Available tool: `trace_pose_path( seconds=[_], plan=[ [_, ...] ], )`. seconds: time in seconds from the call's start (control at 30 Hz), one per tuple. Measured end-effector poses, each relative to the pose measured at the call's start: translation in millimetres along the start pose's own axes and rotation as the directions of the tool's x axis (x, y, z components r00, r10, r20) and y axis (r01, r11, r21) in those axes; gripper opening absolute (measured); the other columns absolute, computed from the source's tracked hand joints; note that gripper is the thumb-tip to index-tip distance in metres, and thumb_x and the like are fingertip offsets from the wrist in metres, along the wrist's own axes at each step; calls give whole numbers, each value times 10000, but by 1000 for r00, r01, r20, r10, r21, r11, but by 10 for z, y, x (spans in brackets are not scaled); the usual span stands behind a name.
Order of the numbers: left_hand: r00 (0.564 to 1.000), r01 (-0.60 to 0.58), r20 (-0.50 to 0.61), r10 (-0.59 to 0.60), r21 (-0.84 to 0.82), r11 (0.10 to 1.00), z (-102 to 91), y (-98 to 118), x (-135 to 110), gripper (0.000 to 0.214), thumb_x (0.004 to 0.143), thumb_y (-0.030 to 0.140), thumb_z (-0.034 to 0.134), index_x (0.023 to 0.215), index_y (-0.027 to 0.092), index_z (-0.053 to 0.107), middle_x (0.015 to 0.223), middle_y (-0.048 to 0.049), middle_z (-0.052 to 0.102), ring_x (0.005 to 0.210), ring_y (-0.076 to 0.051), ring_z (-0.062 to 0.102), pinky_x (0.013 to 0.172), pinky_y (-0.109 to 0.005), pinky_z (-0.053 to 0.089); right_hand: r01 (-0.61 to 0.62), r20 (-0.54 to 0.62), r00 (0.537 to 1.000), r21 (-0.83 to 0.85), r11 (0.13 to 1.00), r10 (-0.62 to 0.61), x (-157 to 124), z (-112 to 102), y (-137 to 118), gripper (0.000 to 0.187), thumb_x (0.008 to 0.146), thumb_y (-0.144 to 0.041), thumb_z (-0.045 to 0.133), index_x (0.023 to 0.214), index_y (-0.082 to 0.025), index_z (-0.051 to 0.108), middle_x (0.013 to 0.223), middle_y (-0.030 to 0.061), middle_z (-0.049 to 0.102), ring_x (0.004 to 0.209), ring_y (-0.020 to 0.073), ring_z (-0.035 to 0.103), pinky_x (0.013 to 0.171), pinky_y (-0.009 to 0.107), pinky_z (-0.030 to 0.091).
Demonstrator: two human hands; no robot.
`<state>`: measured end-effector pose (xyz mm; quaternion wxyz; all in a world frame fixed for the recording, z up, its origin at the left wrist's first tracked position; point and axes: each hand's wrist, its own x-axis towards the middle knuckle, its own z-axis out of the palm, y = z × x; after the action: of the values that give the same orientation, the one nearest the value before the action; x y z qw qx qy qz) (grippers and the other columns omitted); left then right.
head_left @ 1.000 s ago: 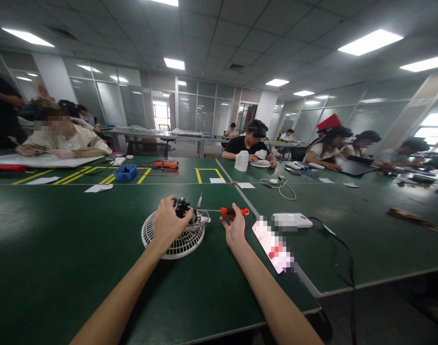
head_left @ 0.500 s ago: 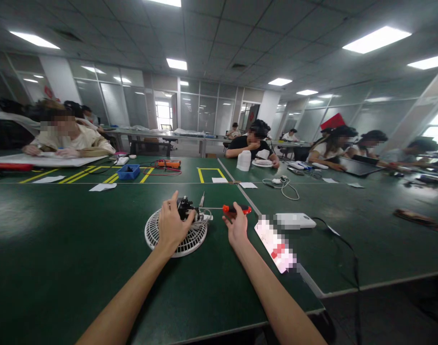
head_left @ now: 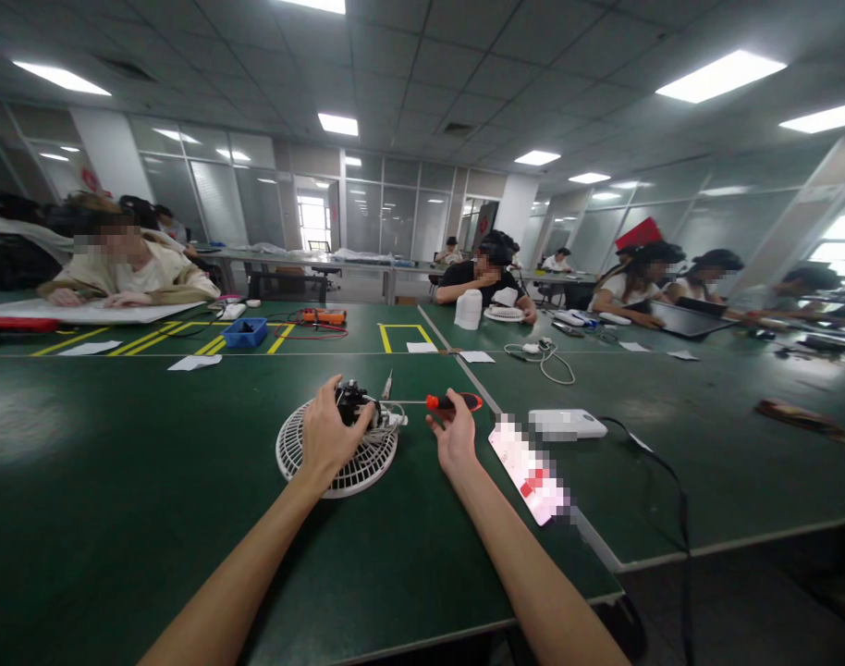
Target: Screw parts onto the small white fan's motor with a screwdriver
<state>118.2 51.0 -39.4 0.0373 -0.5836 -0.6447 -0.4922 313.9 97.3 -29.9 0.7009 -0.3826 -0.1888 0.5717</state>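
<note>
My left hand point(head_left: 330, 433) is closed round a black fan motor point(head_left: 353, 401), thumb on its near right side. Beneath the motor lies a round white fan grille point(head_left: 298, 453) on the green table. In my right hand point(head_left: 456, 433) is a red and black screwdriver point(head_left: 450, 401), gripped by its handle with the fingertips. Its shaft points left and reaches the motor's right side; the tip's exact contact is hidden. Pale wires point(head_left: 393, 418) bunch at the grille's right. A small clear-handled screwdriver point(head_left: 387, 383) lies just behind the motor.
To the right are a phone with a lit screen point(head_left: 523, 467) and a white power bank point(head_left: 568, 424) with a black cable point(head_left: 672, 476). A blue bin point(head_left: 246, 333) and an orange tool point(head_left: 324, 317) stand farther back. Other people point(head_left: 488, 277) sit across the tables.
The view has shifted very slightly. Both hands keep their holds, and the screwdriver stays against the motor's side; its handle appears slightly turned.
</note>
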Motion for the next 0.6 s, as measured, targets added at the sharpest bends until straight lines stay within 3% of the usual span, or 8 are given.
trace_pose_path(
  seconds=[0.17,0.37,0.47,0.6],
  plan=[
    [1000,6,-5,-7,-36,999,-6,-17,4,656,845,546,675,1361,175,513,1322,-177,656,1210,-350,649,1072,-538,498,6,40,999,26,1000,-7,-18,15,-49,197,703,-197,748,838,-206,605,709,-22,731,647,137,694,629,248,582],
    [999,-33,-40,33,-10,999,6,-11,8,556,855,513,670,1282,180,544,1270,-156,681,1215,-329,641,1174,-586,404,55,-33,998,-85,995,-58,12,9,44,439,618,-340,920,762,-232,519,494,-99,566,432,84,506,441,190,425],
    [999,-14,-30,13,-34,999,10,-10,8,568,846,518,683,1283,179,556,1266,-155,689,1202,-332,656,1141,-568,450,12,-8,1000,-41,999,-12,12,-1,41,359,662,-336,865,792,-229,548,574,-70,635,497,108,578,473,210,473],
    [1000,3,1,-3,-48,999,19,-24,-1,672,852,514,679,1407,170,522,1358,-179,665,1251,-345,649,1111,-533,491,-15,43,999,50,999,13,8,-6,-1,213,676,-190,731,816,-226,576,674,-52,696,632,136,670,597,256,571]
  ],
)
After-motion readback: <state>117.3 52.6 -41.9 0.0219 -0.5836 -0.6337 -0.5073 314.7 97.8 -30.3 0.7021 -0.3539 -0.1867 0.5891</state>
